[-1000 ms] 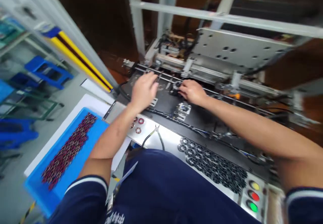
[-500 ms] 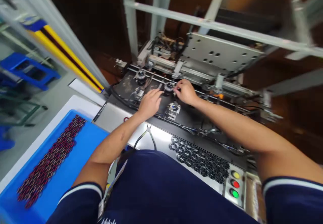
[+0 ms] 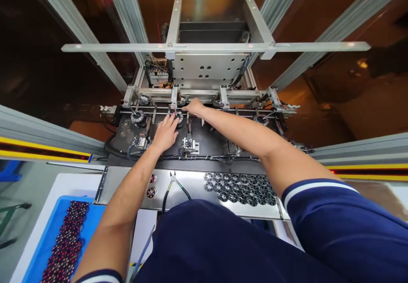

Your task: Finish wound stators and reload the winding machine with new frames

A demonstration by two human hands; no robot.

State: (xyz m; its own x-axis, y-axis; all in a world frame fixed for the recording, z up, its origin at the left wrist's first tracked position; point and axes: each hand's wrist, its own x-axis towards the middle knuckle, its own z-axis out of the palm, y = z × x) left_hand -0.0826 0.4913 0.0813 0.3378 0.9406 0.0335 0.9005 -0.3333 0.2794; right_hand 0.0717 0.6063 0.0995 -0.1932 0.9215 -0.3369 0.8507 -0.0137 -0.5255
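Observation:
My left hand [image 3: 165, 132] lies on the black machine bed [image 3: 210, 140] with its fingers stretched toward a small round part [image 3: 179, 116] seated on a fixture. My right hand [image 3: 194, 106] reaches in from the right to the far side of that same part, fingers curled together at the rail [image 3: 204, 111]; what they pinch, if anything, is hidden. A second round part [image 3: 137, 116] sits on the fixture further left.
Black-handled cutters [image 3: 172, 181] lie on the steel shelf [image 3: 127, 181], beside two red-wound coils [image 3: 151, 185] and a patch of several dark round parts [image 3: 242, 184]. A blue tray [image 3: 41, 240] of red coils stands at lower left. Aluminium frame bars [image 3: 216, 46] cross overhead.
The view has swung to face the machine squarely. My left hand has moved closer to the round part, fingers reaching it; my right hand has stayed at that part's far side.

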